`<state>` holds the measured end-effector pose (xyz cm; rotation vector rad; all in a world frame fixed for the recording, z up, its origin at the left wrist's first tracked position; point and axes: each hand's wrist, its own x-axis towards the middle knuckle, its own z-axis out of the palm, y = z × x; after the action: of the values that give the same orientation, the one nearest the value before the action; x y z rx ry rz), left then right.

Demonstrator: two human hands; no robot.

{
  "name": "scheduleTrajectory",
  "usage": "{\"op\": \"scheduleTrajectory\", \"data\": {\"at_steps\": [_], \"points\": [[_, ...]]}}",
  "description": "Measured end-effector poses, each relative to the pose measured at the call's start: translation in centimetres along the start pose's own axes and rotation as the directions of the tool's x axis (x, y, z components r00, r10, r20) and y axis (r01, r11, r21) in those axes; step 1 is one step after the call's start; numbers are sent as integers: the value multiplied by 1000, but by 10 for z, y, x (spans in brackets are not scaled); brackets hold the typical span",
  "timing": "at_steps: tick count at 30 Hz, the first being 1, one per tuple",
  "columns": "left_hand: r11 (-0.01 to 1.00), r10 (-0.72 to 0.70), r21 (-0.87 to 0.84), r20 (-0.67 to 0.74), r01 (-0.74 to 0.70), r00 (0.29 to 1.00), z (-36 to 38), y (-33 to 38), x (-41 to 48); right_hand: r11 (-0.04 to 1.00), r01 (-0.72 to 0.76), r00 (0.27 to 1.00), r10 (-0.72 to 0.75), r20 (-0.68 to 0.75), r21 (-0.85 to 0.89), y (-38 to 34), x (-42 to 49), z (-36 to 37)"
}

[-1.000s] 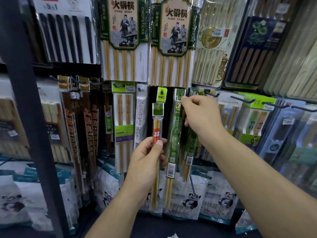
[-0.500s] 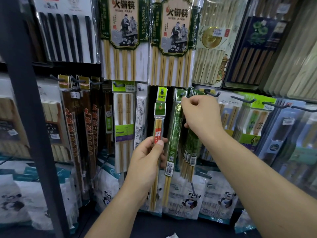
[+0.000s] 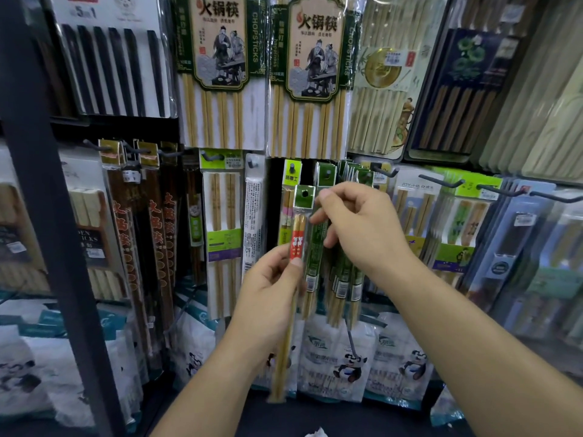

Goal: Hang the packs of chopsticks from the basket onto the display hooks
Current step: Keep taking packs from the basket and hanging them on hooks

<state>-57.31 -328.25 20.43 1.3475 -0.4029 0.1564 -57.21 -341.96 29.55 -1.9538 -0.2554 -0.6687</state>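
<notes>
Pack [image 3: 298, 244] was pinched at its red band by left grip [image 3: 268, 288]. Right grip [image 3: 362, 228] was curled beside header [image 3: 304, 197], hold not discernible. Header was best steadied and squared to hook [image 3: 292, 168] before sliding.

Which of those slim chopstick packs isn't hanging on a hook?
The red-banded pack, gripped by the left hand; the green-sleeved packs beside it hang from hooks.
</notes>
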Motion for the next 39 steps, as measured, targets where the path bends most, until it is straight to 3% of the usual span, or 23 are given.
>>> {"op": "scheduleTrajectory", "data": {"at_steps": [6, 14, 24, 39], "points": [[999, 15, -38, 59, -13, 998, 6, 3, 2, 997, -57, 997, 60, -42, 55, -2, 6, -2], [999, 21, -51, 76, -17, 997, 4, 5, 14, 964, -213, 977, 211, 28, 157, -5, 15, -5], [1000, 3, 14, 23, -4, 1000, 5, -1, 21, 998, -40, 978, 28, -208, -55, -3, 32, -2], [998, 7, 61, 7, -8, 1000, 9, -6, 21, 977, -3, 976, -43, -212, -213, 5, 32, 0]]}}
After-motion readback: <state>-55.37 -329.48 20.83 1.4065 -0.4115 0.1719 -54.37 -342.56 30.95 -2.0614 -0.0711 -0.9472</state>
